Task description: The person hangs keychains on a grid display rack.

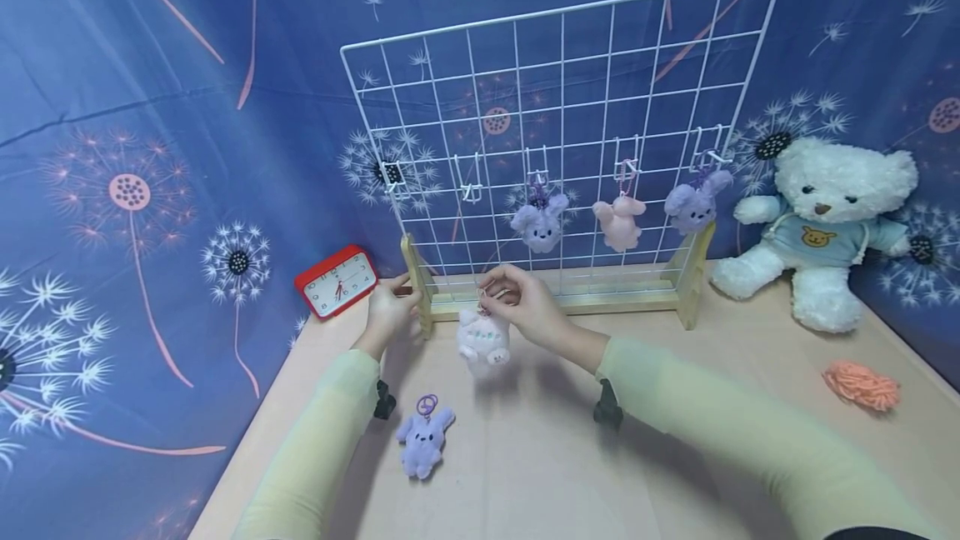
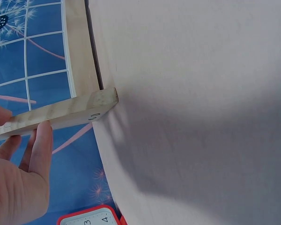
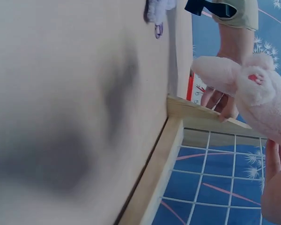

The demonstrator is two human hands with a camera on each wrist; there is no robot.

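Observation:
My right hand (image 1: 528, 307) pinches the top of a pale pink plush keychain (image 1: 483, 344), which hangs above the table in front of the rack. In the right wrist view the plush (image 3: 262, 101) shows fuzzy ears and a pink patch, with the hand (image 3: 277, 190) beside it. The left hand (image 1: 392, 307) grips the left wooden upright (image 1: 417, 283) of a white wire grid rack (image 1: 562, 13). The left wrist view shows the thumb and fingers on opposite sides of that wooden piece (image 2: 70, 111). On the table between the forearms lies a purple plush keychain (image 1: 424, 444).
From the rack's hooks hang a purple plush (image 1: 542, 227), a pink plush (image 1: 619, 225) and another purple plush (image 1: 692, 207). Further left is a white hook (image 1: 471, 192). A red clock (image 1: 339, 282) stands left; a white teddy bear (image 1: 817, 223) and orange yarn (image 1: 861, 386) are right.

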